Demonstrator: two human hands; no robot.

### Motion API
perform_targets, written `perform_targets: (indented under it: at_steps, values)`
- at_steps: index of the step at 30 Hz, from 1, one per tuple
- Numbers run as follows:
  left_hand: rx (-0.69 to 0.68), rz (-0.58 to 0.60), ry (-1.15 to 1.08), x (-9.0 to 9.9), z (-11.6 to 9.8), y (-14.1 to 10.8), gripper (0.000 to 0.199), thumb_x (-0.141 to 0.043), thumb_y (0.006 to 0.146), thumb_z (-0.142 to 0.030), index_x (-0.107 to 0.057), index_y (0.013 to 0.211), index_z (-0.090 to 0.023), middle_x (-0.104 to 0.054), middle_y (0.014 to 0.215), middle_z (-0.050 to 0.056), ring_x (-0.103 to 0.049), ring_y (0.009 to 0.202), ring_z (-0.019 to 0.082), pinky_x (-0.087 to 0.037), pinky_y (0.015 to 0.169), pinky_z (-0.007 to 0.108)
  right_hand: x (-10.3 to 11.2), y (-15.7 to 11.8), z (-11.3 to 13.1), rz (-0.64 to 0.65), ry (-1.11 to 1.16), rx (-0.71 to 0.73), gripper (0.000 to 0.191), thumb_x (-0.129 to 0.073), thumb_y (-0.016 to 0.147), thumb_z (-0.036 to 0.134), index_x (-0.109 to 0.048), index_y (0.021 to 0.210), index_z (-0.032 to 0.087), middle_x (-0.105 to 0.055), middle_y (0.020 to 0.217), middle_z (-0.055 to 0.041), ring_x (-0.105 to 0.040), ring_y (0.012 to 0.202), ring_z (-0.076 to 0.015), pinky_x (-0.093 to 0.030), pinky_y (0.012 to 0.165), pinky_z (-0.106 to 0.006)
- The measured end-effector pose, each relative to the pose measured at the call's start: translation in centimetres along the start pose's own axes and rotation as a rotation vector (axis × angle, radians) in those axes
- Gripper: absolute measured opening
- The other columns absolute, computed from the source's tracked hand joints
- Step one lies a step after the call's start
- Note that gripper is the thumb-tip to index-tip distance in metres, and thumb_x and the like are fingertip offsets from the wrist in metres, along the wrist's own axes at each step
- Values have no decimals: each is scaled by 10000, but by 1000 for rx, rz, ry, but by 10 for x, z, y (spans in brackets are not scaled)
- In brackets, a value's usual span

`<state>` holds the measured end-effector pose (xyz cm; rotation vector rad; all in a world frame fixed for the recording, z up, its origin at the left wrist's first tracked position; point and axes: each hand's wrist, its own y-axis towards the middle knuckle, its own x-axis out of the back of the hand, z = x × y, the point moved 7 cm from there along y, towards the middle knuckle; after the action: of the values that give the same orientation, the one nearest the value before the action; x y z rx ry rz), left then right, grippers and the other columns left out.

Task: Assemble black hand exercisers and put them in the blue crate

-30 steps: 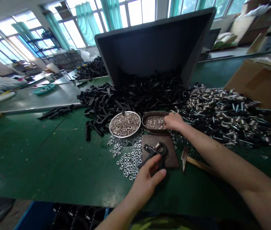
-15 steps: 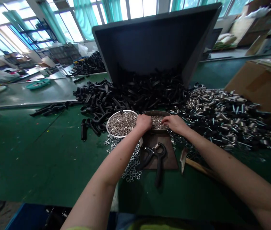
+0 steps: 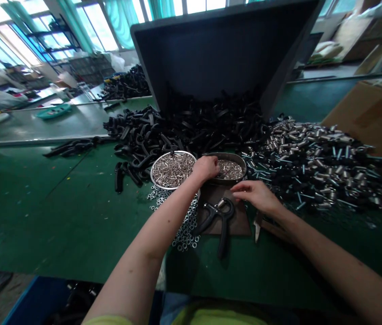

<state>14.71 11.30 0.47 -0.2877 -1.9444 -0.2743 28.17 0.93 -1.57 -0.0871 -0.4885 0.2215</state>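
Observation:
My left hand (image 3: 206, 168) is at the left rim of a round dark tin (image 3: 229, 181) of small metal parts, its fingers closed and their tips partly hidden. My right hand (image 3: 256, 195) is closed in a pinch above the right part of a brown plate (image 3: 241, 221); anything between its fingertips is too small to name. On the plate lies a black hand grip (image 3: 223, 225) with a metal spring (image 3: 221, 203). Left of the tin stands a white-rimmed bowl of metal pins (image 3: 173, 169).
Metal nuts (image 3: 186, 232) lie left of the plate. A heap of black handles (image 3: 140, 140) spreads before a large tilted grey bin (image 3: 224, 54). Springs and bolts (image 3: 326, 162) are piled at right beside a cardboard box (image 3: 370, 117). A blade-like tool (image 3: 257, 230) lies near my right wrist.
My right hand has left the tin and come down toward the plate. My left hand has shifted slightly right at the tin. The view has tilted a little.

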Motion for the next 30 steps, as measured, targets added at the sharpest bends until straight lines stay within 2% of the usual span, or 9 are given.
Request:
perform_targets:
  at_steps: [3,6,11,13,15,18,22,26,30]
  values:
    - [11,-71,-95,11,0,-7,212,-457,812,-231,-652,863,-167,-677,847,70,-608,832,190,-436,775,293,-7,-2,-6,-5,46,-35,124,-662,666,263,-630,737,167,-648,660,1,-604,585,-141,-477,606,-274]
    - [16,-91,-233,19,2,-24,210,-431,828,-274,-604,780,-164,-648,730,31,-584,684,137,-439,657,246,-14,0,-5,41,25,4,136,-676,653,279,-626,708,166,-636,665,4,-583,607,-135,-458,596,-264]
    - [200,55,-1111,8,19,-75,43,-520,732,-208,-525,730,-165,-585,603,-22,-442,428,57,-333,426,176,-24,6,-3,132,13,31,140,-702,624,268,-622,674,164,-633,664,8,-583,642,-131,-442,599,-247]
    - [305,104,-1326,1,27,-99,55,-564,692,-171,-533,736,-161,-594,609,-19,-444,426,47,-324,409,160,-27,9,-5,144,24,4,145,-704,616,263,-615,670,162,-624,643,11,-568,604,-120,-432,560,-236]
    - [399,130,-1424,-6,36,-122,106,-609,672,-162,-541,754,-161,-618,636,-8,-483,454,49,-346,414,149,-29,12,-8,157,38,-37,157,-704,612,269,-606,672,162,-609,613,17,-545,556,-109,-417,509,-226]
    - [478,153,-1470,-15,47,-149,184,-672,673,-201,-541,796,-163,-670,738,24,-560,520,66,-395,437,147,-33,15,-10,189,52,-74,161,-704,607,267,-599,669,161,-608,604,14,-533,524,-103,-416,473,-222]
    - [481,173,-1464,-22,55,-166,286,-741,659,-284,-543,821,-156,-694,830,61,-636,621,109,-453,494,174,-34,18,-10,217,18,-98,135,-699,609,242,-604,665,164,-614,597,12,-534,492,-97,-412,445,-216]
    - [411,182,-1379,-19,52,-167,285,-746,660,-326,-557,779,-149,-674,730,35,-609,595,108,-444,533,201,-33,24,-7,255,-71,-120,116,-697,617,236,-616,664,166,-611,579,10,-527,448,-95,-397,409,-216]
    - [250,114,-1108,-5,38,-155,202,-727,671,-309,-600,694,-153,-594,637,-17,-537,594,102,-409,589,225,-35,31,-2,326,-125,-152,143,-742,567,233,-622,617,174,-597,544,19,-516,423,-96,-406,392,-222]
